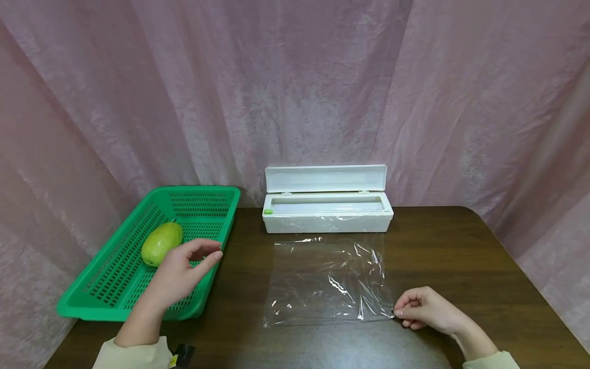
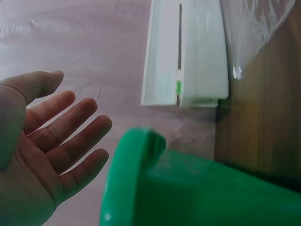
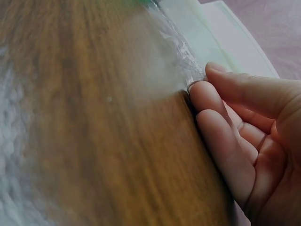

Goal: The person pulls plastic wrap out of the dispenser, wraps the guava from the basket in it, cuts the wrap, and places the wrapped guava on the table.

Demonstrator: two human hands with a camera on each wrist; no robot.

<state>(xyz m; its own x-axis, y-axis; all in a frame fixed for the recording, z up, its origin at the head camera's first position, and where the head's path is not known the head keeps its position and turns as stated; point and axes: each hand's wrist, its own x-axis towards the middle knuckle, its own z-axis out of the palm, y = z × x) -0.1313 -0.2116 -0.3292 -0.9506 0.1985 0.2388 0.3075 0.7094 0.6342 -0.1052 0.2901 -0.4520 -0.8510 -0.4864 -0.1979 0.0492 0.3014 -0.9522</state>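
Laying out the clear film [image 1: 324,287] on the bench [image 1: 438,251] seems in hand — right hand [image 1: 430,310] pinching its near corner, left hand [image 1: 178,274] empty, fingers parted near the basket [image 1: 92,312] — and the next move probably calls for grasping the fruit [image 1: 161,242].

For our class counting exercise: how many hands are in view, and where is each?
2. In the head view, the left hand is in front of the green basket, holding nothing; the right hand pinches the clear film at its near right corner. The wrist views repeat them.
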